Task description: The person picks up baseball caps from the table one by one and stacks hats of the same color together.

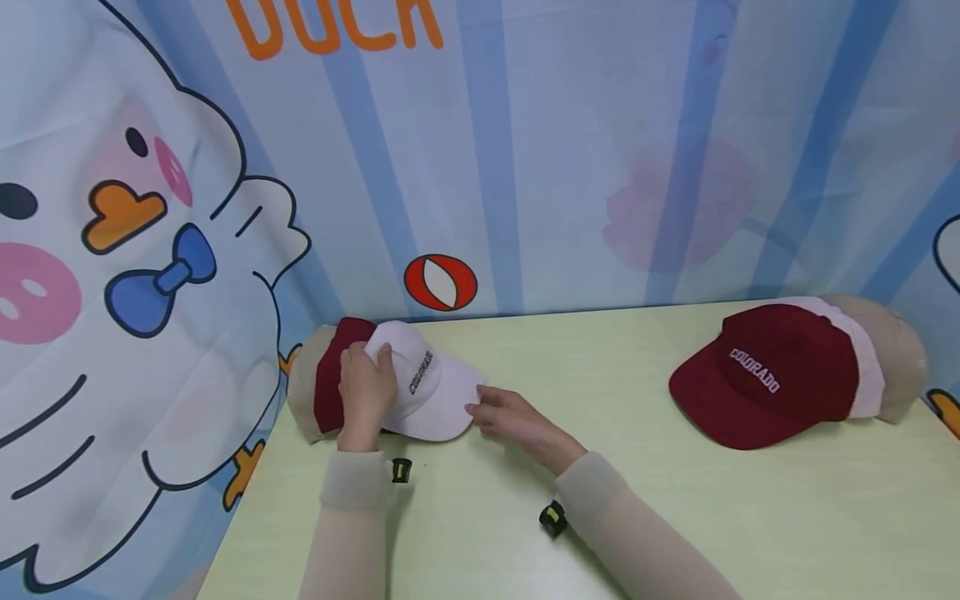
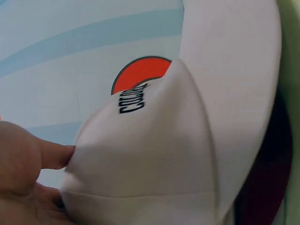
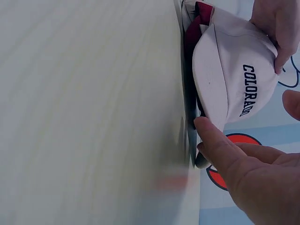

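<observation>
A white cap (image 1: 431,392) with dark "COLORADO" lettering sits over a maroon cap (image 1: 330,392), with a beige cap (image 1: 302,396) behind that, at the table's left. My left hand (image 1: 367,392) grips the rear of the white crown, its thumb pressed on the fabric in the left wrist view; some of its fingers are hidden. At the tip of the white brim (image 3: 208,75), my right hand (image 1: 521,425) touches the edge with extended fingers. Its thumb (image 3: 291,104) stands apart from the cap.
On the table's right lies another nested stack: a maroon "COLORADO" cap (image 1: 787,375) in front, then a white cap (image 1: 867,358) and a beige cap (image 1: 903,362). A printed cartoon cloth (image 1: 555,167) hangs behind the pale table (image 1: 585,358).
</observation>
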A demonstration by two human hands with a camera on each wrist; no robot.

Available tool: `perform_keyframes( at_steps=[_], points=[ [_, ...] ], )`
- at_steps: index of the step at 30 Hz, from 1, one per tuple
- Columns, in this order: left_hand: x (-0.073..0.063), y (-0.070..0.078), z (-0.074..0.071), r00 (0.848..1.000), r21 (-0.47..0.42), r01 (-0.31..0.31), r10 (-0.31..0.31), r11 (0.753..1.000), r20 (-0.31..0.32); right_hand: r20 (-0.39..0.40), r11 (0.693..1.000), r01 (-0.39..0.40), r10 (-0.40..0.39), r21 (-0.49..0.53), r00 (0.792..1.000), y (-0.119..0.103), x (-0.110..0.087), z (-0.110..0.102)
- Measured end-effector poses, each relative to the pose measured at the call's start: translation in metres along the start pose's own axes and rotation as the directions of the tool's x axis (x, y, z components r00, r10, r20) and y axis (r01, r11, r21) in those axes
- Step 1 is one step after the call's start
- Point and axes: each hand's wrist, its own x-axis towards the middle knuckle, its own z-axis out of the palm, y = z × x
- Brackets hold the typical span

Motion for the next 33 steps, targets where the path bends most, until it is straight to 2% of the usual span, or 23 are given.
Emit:
perform_keyframes(
  at_steps=[4, 8, 15, 19, 23, 26, 33],
  points=[
    [0.0, 0.002, 0.008, 0.998, -0.115, -0.05, 0.045, 0.992, -0.041, 0.002, 1.0, -0.004, 0.004, -0.024, 1.0, -0.001, -0.005, -0.003],
    [0.0, 0.005, 0.015, 0.996, -0.185, -0.072, 0.06, 0.98, -0.072, -0.009, 0.999, -0.018, 0.018, -0.029, 1.0, -0.002, -0.011, -0.006],
    [-0.002, 0.018, 0.021, 0.989, -0.267, -0.096, 0.061, 0.959, -0.138, -0.055, 1.0, -0.022, 0.022, -0.003, 0.998, -0.004, -0.018, -0.016],
    [-0.003, 0.025, 0.024, 0.982, -0.296, -0.132, 0.083, 0.946, -0.172, -0.06, 1.0, -0.005, 0.006, 0.018, 0.998, -0.004, -0.021, -0.023],
    [-0.004, 0.03, 0.027, 0.974, -0.331, -0.172, 0.108, 0.928, -0.201, -0.051, 1.0, 0.005, -0.006, -0.011, 0.999, -0.005, -0.025, -0.032],
    [-0.007, 0.035, 0.027, 0.972, -0.366, -0.196, 0.131, 0.91, -0.195, -0.042, 0.999, 0.011, -0.013, -0.049, 0.999, -0.005, -0.029, -0.041],
    [-0.011, 0.045, 0.03, 0.976, -0.403, -0.217, 0.185, 0.889, -0.118, -0.049, 0.984, 0.0, -0.009, -0.18, 0.999, -0.009, -0.039, -0.065]
  ],
)
